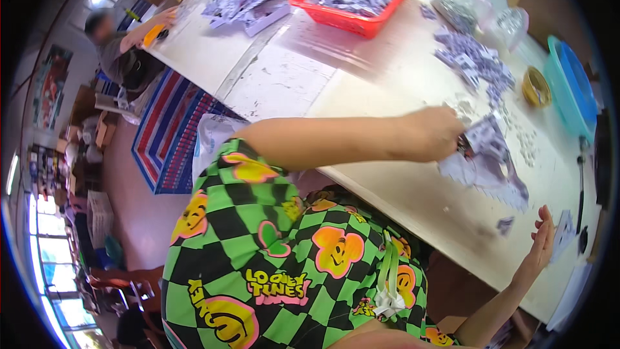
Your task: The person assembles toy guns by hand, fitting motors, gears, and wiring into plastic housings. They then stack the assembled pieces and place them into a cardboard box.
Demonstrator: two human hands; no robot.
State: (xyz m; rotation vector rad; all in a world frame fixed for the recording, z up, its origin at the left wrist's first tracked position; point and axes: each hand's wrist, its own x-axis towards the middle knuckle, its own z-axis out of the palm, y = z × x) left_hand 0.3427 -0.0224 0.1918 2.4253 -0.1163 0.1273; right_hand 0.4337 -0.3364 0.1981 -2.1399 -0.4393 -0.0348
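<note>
My left hand [431, 134] reaches across the table from the left, its fingers curled closed at the edge of a pale lilac printed sheet or pouch [492, 167]. A small dark item [464, 145] shows at the fingertips; what exactly the fingers hold is hidden. At the lower right, my right hand [542, 240] is raised with fingers stretched apart and nothing in it. Beside it stands a pale flat panel [563, 236]. One small lilac printed piece [505, 225] lies between the two hands. Small whitish bits [526, 143] are scattered beyond the sheet.
A red basket [369, 26] full of lilac printed pieces stands at the back, beside a loose heap [255, 0]. Another pile [475, 58] lies right of it, near clear bags of small parts [510, 24], a yellowish bowl [536, 87] and teal basin [557, 84]. A person [116, 48] works far left.
</note>
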